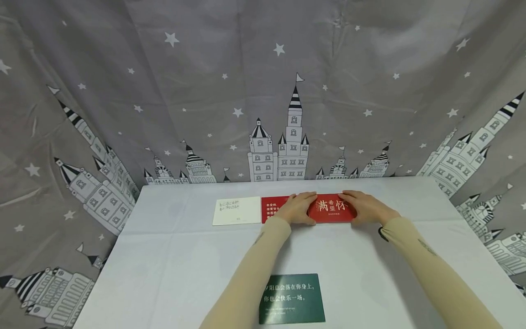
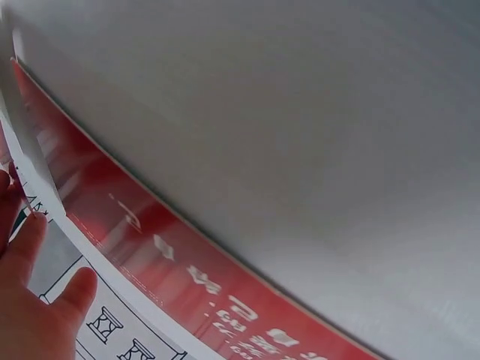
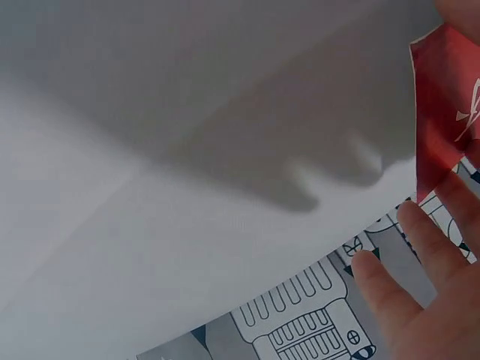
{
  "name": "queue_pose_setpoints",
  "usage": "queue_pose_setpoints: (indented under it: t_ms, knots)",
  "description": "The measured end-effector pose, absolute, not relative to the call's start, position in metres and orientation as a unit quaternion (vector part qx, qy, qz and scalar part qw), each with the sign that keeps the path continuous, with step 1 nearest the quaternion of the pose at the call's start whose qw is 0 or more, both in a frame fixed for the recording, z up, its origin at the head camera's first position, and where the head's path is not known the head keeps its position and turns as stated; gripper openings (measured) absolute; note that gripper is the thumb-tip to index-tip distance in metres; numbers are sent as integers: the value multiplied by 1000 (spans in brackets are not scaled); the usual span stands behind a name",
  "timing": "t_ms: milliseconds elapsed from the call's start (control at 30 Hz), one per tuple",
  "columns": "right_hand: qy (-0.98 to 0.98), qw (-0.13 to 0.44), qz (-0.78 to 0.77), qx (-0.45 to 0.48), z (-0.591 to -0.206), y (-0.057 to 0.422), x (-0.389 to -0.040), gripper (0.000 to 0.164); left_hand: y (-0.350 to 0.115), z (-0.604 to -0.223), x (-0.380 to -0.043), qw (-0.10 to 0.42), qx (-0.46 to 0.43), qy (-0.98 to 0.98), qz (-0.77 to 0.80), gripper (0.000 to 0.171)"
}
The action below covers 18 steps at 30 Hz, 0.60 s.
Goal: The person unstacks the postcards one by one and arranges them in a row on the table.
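Holding title card (image 1: 332, 211), right of text card (image 1: 271, 208): left hand (image 1: 296, 209), right hand (image 1: 369, 209), fingers gripping opposite ends; best kept level, edges aligned with text card.

Red card (image 1: 334, 211): landscape, big white characters plus smaller text, reads upright from wearer's side. Far part of white table (image 1: 176, 269), right end of card row. Left hand (image 1: 295, 212) grips left end, right hand (image 1: 369, 209) right end. Fingers toward far edge, thumbs toward near edge.
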State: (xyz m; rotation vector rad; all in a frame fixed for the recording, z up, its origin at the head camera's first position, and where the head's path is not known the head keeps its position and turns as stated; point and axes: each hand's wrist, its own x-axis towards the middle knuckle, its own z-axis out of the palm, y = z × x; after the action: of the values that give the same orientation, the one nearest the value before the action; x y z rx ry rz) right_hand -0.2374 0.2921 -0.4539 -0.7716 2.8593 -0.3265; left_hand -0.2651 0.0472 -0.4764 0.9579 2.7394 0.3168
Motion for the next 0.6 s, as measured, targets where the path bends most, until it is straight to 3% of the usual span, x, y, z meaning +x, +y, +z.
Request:
queue_pose_setpoints:
  t_ms: [600]
  knots:
    - [956,172,-128,-203,-457,288,-253,86,58,-475,-271,149,295,942,64,79]
